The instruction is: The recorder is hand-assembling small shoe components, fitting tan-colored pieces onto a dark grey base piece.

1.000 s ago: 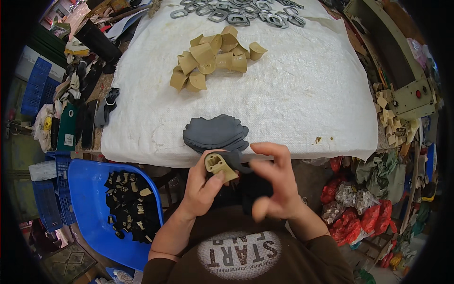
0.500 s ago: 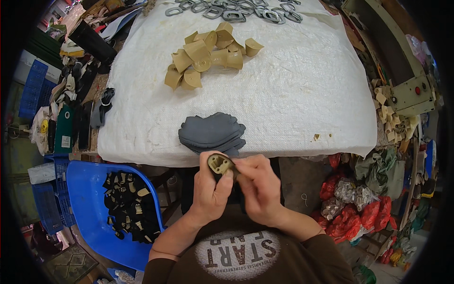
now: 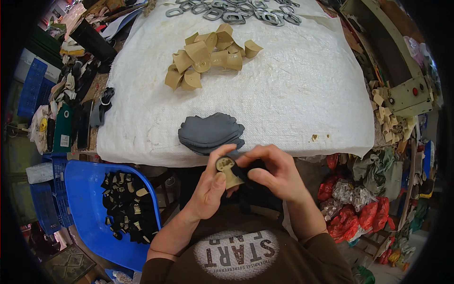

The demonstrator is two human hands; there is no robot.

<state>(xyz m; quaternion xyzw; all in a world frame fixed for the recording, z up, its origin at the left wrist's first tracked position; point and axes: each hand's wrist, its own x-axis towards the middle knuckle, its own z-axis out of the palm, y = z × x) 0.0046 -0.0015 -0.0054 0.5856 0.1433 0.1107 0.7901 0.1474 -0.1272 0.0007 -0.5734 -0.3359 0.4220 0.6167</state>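
Tan piece: here it is, up in the left hand (image 3: 206, 195), just past the near edge of the desk (image 3: 293, 104), the tan piece (image 3: 233, 180) tilted so its hollow end shows and plenty of bare tan face with it.
Left fingers: gripping that piece, thumb flat on the tan face, the index round its far side; the hold looks the same as half a second ago.
Right fingers: and there's the change! They were bunched tight against the piece; now the right hand (image 3: 282, 177) has spread, thumb and index parted, index tip up by the rim. Whether the thumb touches anything, I cannot tell.
Dark cover: the dark cover (image 3: 238, 172) edges the hollow end and runs down the right side as a loose-looking flap; half a second ago it hugged the rim more closely.
What it means: with the tan face this bare, I'd judge the cover is only partly laid round, the right side being the spot under attention. The back is hidden.
Grey stack: the grey stack of cut sheets (image 3: 210, 130) sits by the desk's near edge, just beyond the hands, no visible change.
Tan pile: the pile of bare tan pieces (image 3: 203, 54) lies farther back, undisturbed, with grey rings (image 3: 234, 17) beyond it.
Blue basin: down on the left, the blue basin (image 3: 90, 229) holds a heap of black-and-tan pieces (image 3: 127, 203), no hand near it.
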